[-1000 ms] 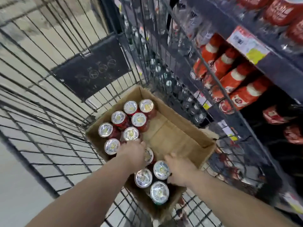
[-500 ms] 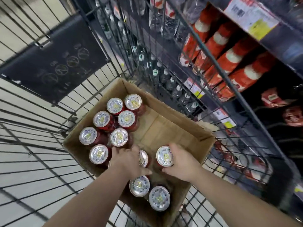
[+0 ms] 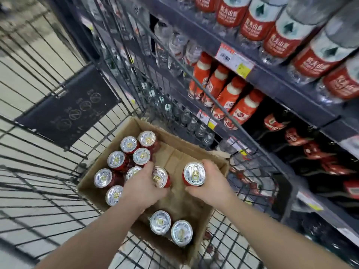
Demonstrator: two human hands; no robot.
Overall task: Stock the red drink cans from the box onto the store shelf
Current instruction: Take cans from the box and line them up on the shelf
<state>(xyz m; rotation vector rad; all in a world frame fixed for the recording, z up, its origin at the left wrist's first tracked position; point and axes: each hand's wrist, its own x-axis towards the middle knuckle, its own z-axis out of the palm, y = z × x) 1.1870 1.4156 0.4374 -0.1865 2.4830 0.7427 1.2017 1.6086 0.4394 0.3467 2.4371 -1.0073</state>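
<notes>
An open cardboard box (image 3: 217,166) sits in a wire cart and holds several red drink cans with silver tops (image 3: 128,145). My right hand (image 3: 210,183) grips one red can (image 3: 194,174), lifted above the others near the box's right wall. My left hand (image 3: 144,186) wraps around another red can (image 3: 160,176) in the middle of the box. Two more cans (image 3: 160,222) stand at the near end. The dark store shelf (image 3: 303,98) rises to the right, behind the cart's wire side.
The wire cart (image 3: 48,171) surrounds the box, with a dark sign panel (image 3: 68,105) on its far wall. The shelves carry red-labelled water bottles (image 3: 279,37), orange-red bottles (image 3: 229,94) and dark cola bottles (image 3: 310,150). Yellow price tags (image 3: 235,61) line the shelf edges.
My right hand has lifted its can higher out of the box. My left hand has closed around a can in the middle. The view has tilted up toward the shelf.
</notes>
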